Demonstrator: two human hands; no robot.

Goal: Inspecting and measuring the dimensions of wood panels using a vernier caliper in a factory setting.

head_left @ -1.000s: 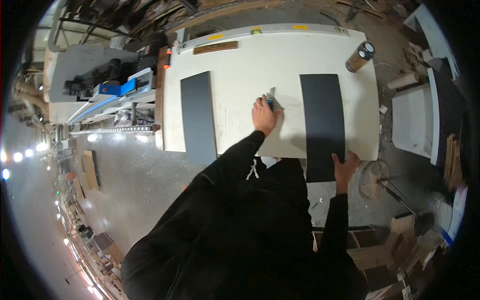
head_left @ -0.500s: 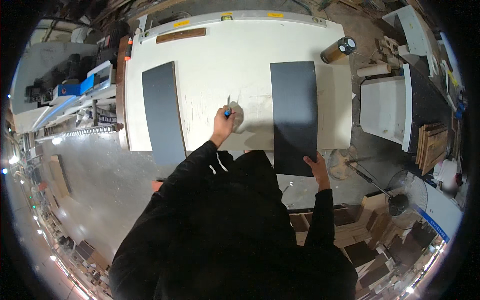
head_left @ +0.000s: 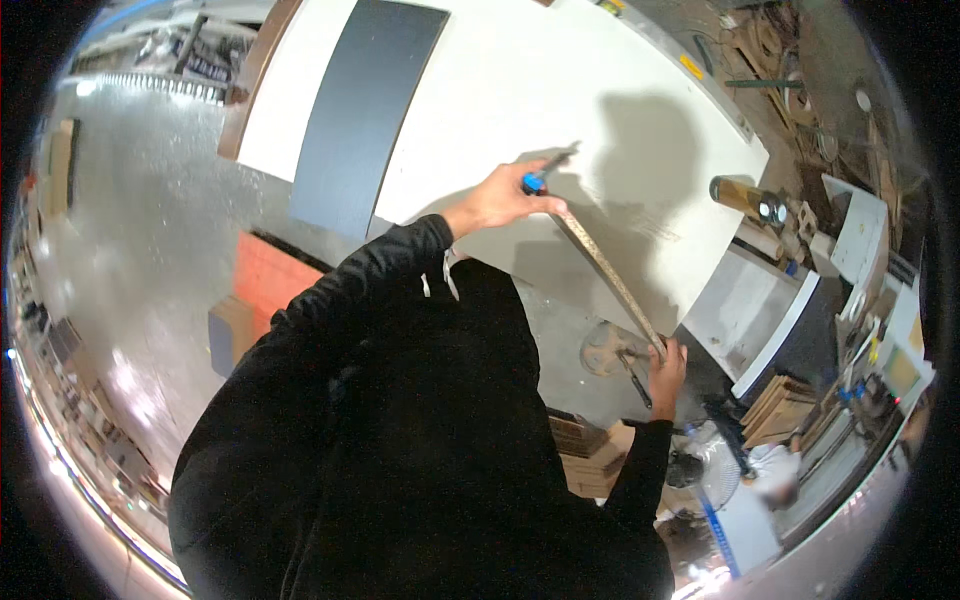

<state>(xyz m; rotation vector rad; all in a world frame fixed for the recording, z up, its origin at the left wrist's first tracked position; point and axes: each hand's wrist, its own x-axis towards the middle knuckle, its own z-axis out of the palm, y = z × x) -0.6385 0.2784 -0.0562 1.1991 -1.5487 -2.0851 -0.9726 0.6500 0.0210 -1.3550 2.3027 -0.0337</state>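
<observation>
A dark-faced board (head_left: 608, 270) is tipped up on edge, so its narrow speckled raw edge faces me. My right hand (head_left: 668, 378) grips its near end, beyond the table's front edge. At its far end, my left hand (head_left: 505, 197) touches the board with the thumb. That same hand keeps hold of a small blue-handled tool (head_left: 533, 183) with a thin blade; its exact kind is unclear. To the left, a second dark grey board (head_left: 368, 110) lies flat on the white tabletop (head_left: 480, 110) and overhangs the front edge.
A long metal level (head_left: 693, 68) lies along the table's far edge. A brown bottle (head_left: 737, 194) sits near the right corner. Beyond it are a white-and-black cabinet (head_left: 750, 310) and stacked boards (head_left: 778, 408). A fan (head_left: 705, 465) stands at lower right, an orange panel (head_left: 275, 280) at left.
The right-hand board has gone from lying flat to standing on edge. My left hand has moved to its far end, tool still held. The view has swung round to the right.
</observation>
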